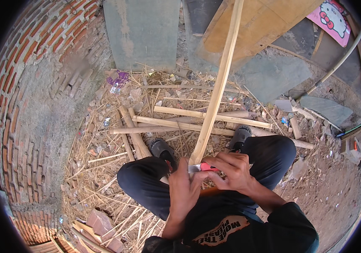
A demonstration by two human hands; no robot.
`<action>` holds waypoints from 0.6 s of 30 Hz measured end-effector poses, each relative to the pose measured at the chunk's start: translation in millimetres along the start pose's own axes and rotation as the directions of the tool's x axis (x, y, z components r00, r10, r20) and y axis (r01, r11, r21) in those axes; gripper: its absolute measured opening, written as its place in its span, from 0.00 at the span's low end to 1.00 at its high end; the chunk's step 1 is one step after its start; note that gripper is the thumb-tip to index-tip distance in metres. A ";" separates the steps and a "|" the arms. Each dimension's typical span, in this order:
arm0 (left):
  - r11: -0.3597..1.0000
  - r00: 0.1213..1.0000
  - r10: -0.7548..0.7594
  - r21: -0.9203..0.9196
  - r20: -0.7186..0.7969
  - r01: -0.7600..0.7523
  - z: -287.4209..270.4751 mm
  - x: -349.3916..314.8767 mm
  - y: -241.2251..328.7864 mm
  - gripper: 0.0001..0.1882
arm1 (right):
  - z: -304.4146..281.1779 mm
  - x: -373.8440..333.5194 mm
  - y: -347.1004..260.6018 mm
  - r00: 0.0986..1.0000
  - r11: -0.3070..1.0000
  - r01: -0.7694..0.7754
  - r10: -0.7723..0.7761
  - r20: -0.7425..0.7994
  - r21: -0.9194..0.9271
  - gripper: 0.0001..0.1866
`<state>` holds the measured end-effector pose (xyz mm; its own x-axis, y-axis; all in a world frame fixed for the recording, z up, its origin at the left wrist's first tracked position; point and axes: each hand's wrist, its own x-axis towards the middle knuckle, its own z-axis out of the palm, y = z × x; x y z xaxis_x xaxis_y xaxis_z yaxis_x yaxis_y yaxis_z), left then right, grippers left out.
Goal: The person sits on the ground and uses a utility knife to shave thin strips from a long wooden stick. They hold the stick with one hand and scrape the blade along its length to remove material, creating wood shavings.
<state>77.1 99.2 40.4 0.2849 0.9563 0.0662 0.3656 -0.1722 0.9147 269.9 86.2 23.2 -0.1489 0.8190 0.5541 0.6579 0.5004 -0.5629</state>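
A long split bamboo strip (217, 90) runs from between my knees up past the top edge. Its near end lies at my left hand (183, 184), whose fingers are closed around it, partly hidden from above. My right hand (234, 170) is closed on a red-handled cutter knife (208, 167). The knife's short metal blade lies across the strip's near end, touching or very close to it. My left thumb reaches toward the blade and handle. Both hands are together in front of my lap, between my bent knees.
Several bamboo pieces (176, 126) lie crossed beyond my feet, over straw-like shavings and rubble. A brick wall (20, 139) rises on the left. Grey sheets (142, 36), a brown board (260, 25) and a pink cartoon panel (329, 20) stand at the back.
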 end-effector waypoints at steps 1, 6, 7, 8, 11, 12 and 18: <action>1.000 1.000 0.012 0.001 -0.017 -0.012 1.6 -0.3 -1.1 0.21 | -1.2 0.5 -1.8 1.000 1.000 -0.010 0.010 0.002 -0.017 0.17; 0.996 1.000 -0.023 0.082 -0.009 0.024 5.0 -8.7 -8.4 0.19 | -11.8 7.7 14.7 0.977 0.986 -0.146 0.131 -0.170 -0.077 0.13; 0.997 0.999 -0.039 0.070 0.011 0.038 6.9 -16.5 -8.8 0.19 | -19.8 16.1 32.3 0.932 0.974 -0.222 0.198 -0.303 -0.048 0.13; 0.997 0.998 -0.052 0.057 0.039 0.050 9.4 -27.8 -8.8 0.19 | -31.9 26.7 47.1 0.872 0.925 -0.377 0.334 -0.357 -0.054 0.14; 0.992 0.983 -0.102 0.093 0.151 0.088 7.3 -44.8 -9.3 0.25 | -56.3 35.9 74.9 0.825 0.885 -0.466 0.424 -0.372 -0.024 0.13; 0.990 0.979 -0.116 0.095 0.169 0.101 4.3 -42.1 -9.9 0.25 | -56.9 31.9 75.7 0.819 0.875 -0.484 0.447 -0.360 -0.016 0.13; 0.993 0.993 -0.119 0.021 0.026 0.118 0.1 -17.4 -17.9 0.19 | -35.3 8.4 54.4 0.896 0.929 -0.370 0.365 -0.253 0.033 0.15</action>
<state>65.8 85.6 22.8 0.2624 0.9635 -0.0533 0.4148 -0.0628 0.9077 330.4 110.4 18.9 0.2940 0.8454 0.4460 0.6419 0.1711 -0.7474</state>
